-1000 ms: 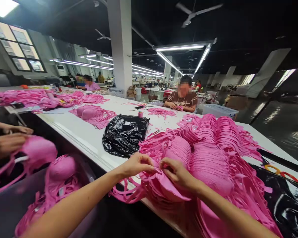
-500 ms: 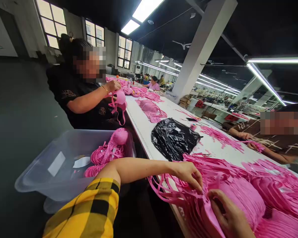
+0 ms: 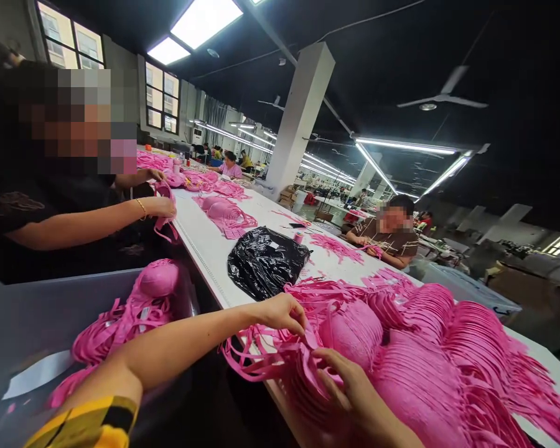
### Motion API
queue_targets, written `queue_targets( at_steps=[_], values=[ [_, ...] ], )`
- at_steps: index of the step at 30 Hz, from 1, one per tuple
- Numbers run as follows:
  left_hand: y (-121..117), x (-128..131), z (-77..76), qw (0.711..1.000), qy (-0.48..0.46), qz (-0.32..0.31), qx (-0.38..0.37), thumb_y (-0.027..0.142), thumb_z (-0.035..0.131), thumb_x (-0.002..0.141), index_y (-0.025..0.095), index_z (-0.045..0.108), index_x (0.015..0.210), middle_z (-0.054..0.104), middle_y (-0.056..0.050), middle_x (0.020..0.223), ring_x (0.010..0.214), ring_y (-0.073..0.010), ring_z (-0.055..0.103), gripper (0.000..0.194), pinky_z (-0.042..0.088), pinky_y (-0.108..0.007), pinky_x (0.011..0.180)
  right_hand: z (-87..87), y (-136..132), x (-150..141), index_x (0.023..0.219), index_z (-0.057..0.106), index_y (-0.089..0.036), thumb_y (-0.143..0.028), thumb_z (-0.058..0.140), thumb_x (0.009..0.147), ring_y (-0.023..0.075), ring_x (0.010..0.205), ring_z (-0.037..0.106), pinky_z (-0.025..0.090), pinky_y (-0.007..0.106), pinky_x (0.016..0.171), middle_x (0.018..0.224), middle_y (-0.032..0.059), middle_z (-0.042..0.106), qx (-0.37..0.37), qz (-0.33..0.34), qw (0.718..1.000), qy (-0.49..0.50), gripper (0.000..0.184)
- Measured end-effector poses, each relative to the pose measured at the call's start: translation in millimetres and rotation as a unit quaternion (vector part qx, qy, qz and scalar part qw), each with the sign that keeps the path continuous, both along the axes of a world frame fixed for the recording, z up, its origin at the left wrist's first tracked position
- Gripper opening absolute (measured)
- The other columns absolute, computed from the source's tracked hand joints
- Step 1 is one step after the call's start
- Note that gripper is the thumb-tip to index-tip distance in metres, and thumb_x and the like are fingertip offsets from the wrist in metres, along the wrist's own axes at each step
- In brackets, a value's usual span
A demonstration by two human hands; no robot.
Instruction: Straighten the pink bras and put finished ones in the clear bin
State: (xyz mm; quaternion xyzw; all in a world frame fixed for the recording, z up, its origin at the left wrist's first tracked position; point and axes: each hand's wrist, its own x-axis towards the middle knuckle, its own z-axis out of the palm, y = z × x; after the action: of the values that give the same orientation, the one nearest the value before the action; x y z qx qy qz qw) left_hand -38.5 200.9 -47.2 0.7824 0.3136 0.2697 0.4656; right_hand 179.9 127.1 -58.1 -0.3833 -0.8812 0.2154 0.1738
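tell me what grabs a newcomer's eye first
Probably the rows of pink bras heaped on the white table, with the left hand and right hand at their near left edge. Beyond the hands lies a glossy black bag; at lower left, a plastic tub holds more bras.

one black bag (image 3: pixel 267 264) by the table's (image 3: pixel 205 246) near edge, one spool (image 3: pixel 298 238) beside it, pink bras (image 3: pixel 420 376) tbh too many to count

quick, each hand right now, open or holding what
Left hand: closed, pinching pink fabric.
Right hand: half-curled at the pink garments; cannot tell if holding.
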Motion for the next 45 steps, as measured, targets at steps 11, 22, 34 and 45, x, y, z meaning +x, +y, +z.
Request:
queue_targets(
  at_steps=[11,22,34,45],
  values=[
    [-2.8,-12.1,-3.7,0.997,0.023,0.054,0.052,0.018,0.073,0.063,0.016,0.072,0.070,0.067,0.002,0.063,0.061,-0.0108,0.059,0.008,0.043,-0.018,0.060,-29.4,14.6,0.1,0.117,0.061,-0.017,-0.036,0.037,0.088,0.0271,0.121,0.048,0.040,0.040,0.100,0.127,0.0138,0.055,0.012,0.016,0.995,-0.100,0.042],
    [-0.4,-10.6,-13.5,0.990,0.059,0.031,0.128,0.021,0.075,0.066,0.017,0.072,0.070,0.068,0.002,0.066,0.065,-0.0107,0.060,0.006,0.041,-0.016,0.063,-33.6,20.8,1.8,0.116,0.062,-0.012,-0.035,0.036,0.088,0.0279,0.119,0.049,0.041,0.040,0.099,0.126,0.0156,0.055,0.017,0.033,0.992,-0.120,0.045],
    [-0.3,-10.1,-18.7,0.987,0.061,0.022,0.145,0.036,0.074,0.067,0.017,0.073,0.070,0.068,0.000,0.068,0.066,-0.0110,0.060,0.019,0.042,-0.017,0.063,-31.0,20.0,1.1,0.118,0.061,-0.012,-0.038,0.039,0.086,0.0280,0.121,0.047,0.039,0.038,0.101,0.128,0.0150,0.053,-0.012,0.017,0.991,-0.131,0.047],
    [-0.2,-11.0,-21.7,0.993,0.024,0.008,0.114,0.016,0.073,0.065,0.017,0.073,0.068,0.066,0.001,0.065,0.062,-0.0102,0.058,0.003,0.041,-0.016,0.059,-26.1,17.1,-1.0,0.115,0.064,-0.015,-0.032,0.044,0.084,0.0277,0.119,0.050,0.040,0.039,0.099,0.127,0.0138,0.055,-0.016,0.002,0.995,-0.100,0.040]
  ],
)
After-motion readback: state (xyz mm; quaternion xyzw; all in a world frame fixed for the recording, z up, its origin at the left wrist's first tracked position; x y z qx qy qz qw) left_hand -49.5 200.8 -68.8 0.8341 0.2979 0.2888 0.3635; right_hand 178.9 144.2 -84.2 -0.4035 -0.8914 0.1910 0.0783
